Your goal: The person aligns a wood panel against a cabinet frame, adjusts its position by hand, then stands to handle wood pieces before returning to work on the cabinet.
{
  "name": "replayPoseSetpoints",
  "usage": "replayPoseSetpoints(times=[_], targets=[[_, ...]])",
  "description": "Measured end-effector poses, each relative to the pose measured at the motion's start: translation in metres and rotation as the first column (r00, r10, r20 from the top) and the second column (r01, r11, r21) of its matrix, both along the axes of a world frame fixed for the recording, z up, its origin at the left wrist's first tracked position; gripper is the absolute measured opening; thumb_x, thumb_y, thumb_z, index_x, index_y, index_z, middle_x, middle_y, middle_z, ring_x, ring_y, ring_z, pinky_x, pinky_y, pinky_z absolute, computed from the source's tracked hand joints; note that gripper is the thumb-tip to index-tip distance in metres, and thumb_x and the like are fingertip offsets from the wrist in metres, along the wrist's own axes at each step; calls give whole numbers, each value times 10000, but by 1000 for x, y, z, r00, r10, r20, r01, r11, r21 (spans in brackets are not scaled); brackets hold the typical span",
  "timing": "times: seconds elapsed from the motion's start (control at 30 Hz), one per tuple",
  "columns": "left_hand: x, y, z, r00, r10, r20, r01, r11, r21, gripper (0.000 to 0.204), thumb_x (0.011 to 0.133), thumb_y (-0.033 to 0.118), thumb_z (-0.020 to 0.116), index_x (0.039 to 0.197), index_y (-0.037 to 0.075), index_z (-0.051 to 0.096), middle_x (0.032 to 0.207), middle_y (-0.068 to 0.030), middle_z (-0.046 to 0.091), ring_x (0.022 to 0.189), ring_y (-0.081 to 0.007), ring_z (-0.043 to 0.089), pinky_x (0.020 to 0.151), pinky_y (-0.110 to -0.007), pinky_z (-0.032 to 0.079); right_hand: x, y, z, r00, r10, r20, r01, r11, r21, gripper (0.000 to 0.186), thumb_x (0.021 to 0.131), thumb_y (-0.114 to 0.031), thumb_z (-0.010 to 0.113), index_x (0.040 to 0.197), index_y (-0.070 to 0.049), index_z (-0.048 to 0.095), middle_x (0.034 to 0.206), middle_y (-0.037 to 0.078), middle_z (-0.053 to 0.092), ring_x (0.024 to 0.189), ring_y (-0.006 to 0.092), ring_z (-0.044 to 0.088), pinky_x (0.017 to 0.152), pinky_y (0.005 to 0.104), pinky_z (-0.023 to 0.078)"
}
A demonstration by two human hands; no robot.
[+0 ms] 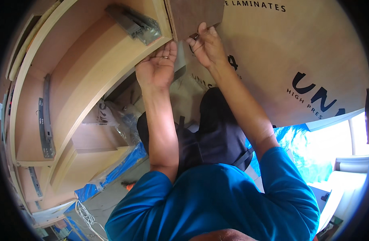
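Observation:
My left hand (157, 71) is turned palm up, its fingers stretched out under the front edge of a light wooden cabinet (124, 68). A ring sits on one finger. Just right of it, my right hand (209, 47) is closed at the lower edge of a brown panel (194, 16), which meets the cabinet's side. Its fingertips lie over that edge, and a small dark bit shows between them, too small to name. Inside the cabinet, a grey metal drawer runner (142, 30) sticks out near my left hand.
A large board with dark lettering (272, 48) stands on the right. Another metal runner (45, 120) is fixed inside the cabinet at left. Blue plastic sheeting (112, 168), clear plastic wrap (128, 120) and a coiled white cable (86, 217) lie below. My knees (216, 116) are bent close to the board.

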State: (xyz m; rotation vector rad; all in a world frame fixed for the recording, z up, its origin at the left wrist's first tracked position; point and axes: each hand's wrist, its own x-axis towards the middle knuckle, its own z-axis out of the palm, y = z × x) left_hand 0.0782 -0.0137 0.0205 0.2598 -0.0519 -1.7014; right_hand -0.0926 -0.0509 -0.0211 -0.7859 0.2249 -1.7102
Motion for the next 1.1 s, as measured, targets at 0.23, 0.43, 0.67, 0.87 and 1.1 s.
replayPoseSetpoints(times=[0.23,0.43,0.67,0.87,1.1], targets=[[6,7,-3,996,-70,-51,64,992,-107,370,1017,171,479,1236,-118,550,1350,-249,557,1300,-385,507,1126,-528,410,4,5,9,999,-36,-33,36,999,-20,439,942,-286,723,1266,-115,482,1172,14,607,1119,226,621,894,456,563],[11,15,-10,976,-194,-103,173,968,-183,372,1030,131,440,1290,-122,522,1401,-254,516,1332,-393,481,1130,-516,422,10,2,12,999,4,52,-4,1000,-7,296,994,-170,647,1242,-109,497,1133,11,653,1039,207,666,867,427,584],[-1,27,-10,958,-155,-242,115,978,-174,387,1016,55,447,1359,-123,422,1436,-294,446,1342,-424,462,1154,-510,425,5,4,10,1000,8,6,-8,1000,14,297,1005,-119,614,1262,-117,464,1163,34,617,1103,241,631,888,441,566],[-6,37,-10,951,-112,-287,83,990,-113,416,1012,38,442,1374,-151,361,1440,-320,430,1356,-437,455,1153,-504,428,-1,-1,-3,1000,-7,1,6,998,66,320,995,-181,645,1265,-119,486,1140,41,651,1033,235,661,855,416,577],[-13,42,-6,988,-13,-151,-7,991,-132,364,988,57,493,1300,-124,440,1351,-289,523,1279,-392,529,1099,-481,468,2,1,2,997,-27,-74,33,996,83,357,1020,-301,595,1289,-93,487,1172,57,664,1031,223,657,868,392,556]])
